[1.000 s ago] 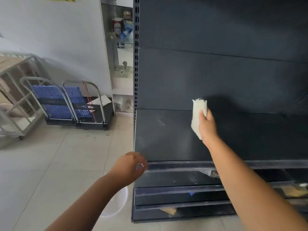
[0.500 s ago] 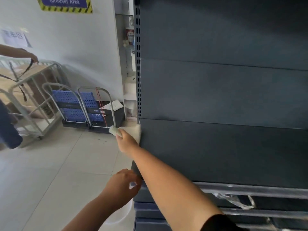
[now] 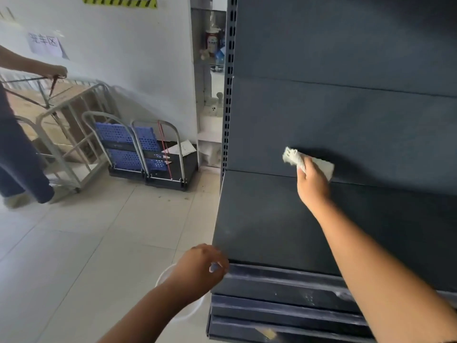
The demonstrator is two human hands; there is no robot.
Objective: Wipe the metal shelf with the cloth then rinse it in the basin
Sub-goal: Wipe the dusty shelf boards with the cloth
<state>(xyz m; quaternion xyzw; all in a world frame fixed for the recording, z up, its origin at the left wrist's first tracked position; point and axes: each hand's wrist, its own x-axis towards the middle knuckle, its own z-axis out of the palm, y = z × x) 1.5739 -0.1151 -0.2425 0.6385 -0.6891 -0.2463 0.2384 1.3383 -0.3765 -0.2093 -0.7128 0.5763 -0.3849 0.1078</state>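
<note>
The dark metal shelf fills the right half of the view, with a flat board and a back panel above it. My right hand grips a folded white cloth and presses it at the back of the board, where board meets back panel. My left hand holds the shelf's front left corner, fingers curled on the edge. A white basin stands on the floor below my left forearm, mostly hidden by it.
Lower shelf boards stick out beneath the top one. Two folded platform trolleys with blue crates lean by the white wall. Another person stands at the far left beside a metal cart. The tiled floor lies left of the shelf.
My right hand swept the cloth from mid-shelf to the left edge, then back right along the rear of the board. My left hand stayed on the front corner.
</note>
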